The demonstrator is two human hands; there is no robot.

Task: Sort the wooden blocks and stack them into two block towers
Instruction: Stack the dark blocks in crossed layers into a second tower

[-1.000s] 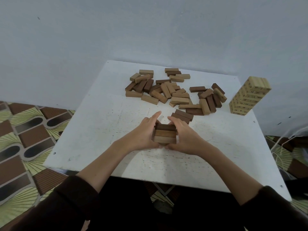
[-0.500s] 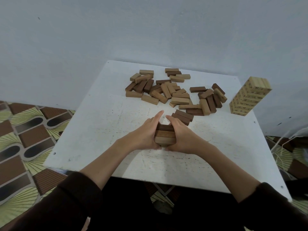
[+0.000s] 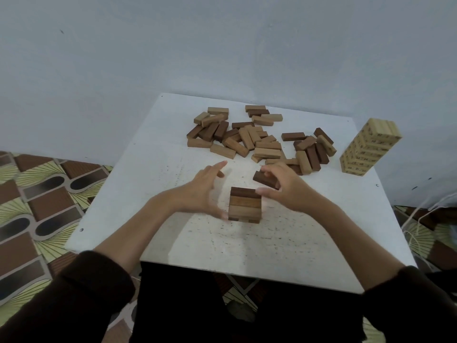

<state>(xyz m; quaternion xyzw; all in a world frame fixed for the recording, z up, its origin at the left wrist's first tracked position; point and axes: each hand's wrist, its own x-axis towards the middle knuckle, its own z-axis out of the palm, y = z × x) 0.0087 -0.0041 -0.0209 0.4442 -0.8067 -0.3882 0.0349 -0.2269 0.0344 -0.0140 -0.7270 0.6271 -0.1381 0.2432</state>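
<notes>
Wooden blocks form a low started tower [image 3: 244, 205] at the centre of the white table [image 3: 247, 241], nearest the person: three blocks side by side on top, one dark and two lighter, over a lower layer of which only the ends show. At 9 o'clock of it the left hand [image 3: 204, 191] is spread, fingers straight, holding nothing, its thumb tip just beside the lower left corner of the tower. At 3 o'clock the right hand [image 3: 288, 188] has its thumb against the top layer's right end, while its curled fingers pinch a dark block [image 3: 265, 179] at 1 o'clock. Whether that block is lifted off the table cannot be told.

Further out, at 12 o'clock, lies the loose pile of mixed dark and light blocks [image 3: 259, 139]. At 2 o'clock, far right, stands a finished pale tower [image 3: 368, 147].

Handling: the blocks appear rigid, light and smooth-faced. Grip each across its long sides near mid-length; lower flat, as a small stack probably shifts under side pressure.
</notes>
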